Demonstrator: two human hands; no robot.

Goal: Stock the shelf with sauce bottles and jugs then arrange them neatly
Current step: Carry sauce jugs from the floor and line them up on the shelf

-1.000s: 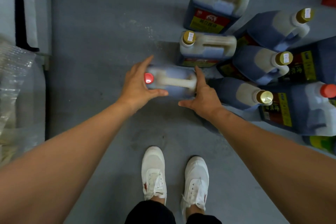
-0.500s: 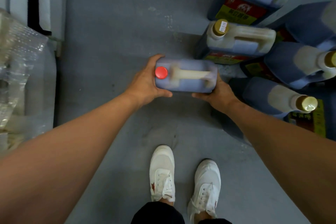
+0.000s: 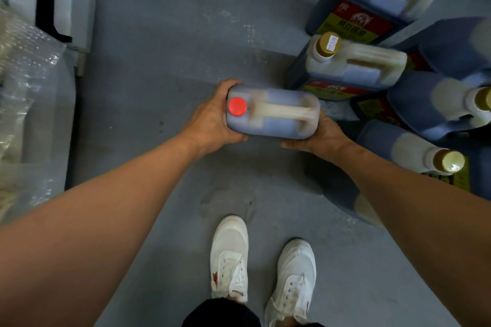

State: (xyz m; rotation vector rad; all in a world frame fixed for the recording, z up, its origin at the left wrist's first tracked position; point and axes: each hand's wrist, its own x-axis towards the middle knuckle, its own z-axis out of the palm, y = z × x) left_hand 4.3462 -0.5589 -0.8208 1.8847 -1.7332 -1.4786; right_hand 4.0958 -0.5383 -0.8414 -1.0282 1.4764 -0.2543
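Stockroom or shop back area: bare grey concrete floor (image 3: 164, 34), many large sauce jugs (image 3: 353, 66) standing grouped on it, bubble wrap (image 3: 24, 66) alongside.

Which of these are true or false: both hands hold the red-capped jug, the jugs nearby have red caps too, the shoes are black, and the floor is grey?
1. Both hands hold the red-capped jug. True: the left hand grips its cap end, the right hand its other end.
2. The nearby jugs have red caps. False: the gold-capped jug and its neighbours visibly have gold caps.
3. The shoes are black. False: the shoes are white.
4. The floor is grey. True.
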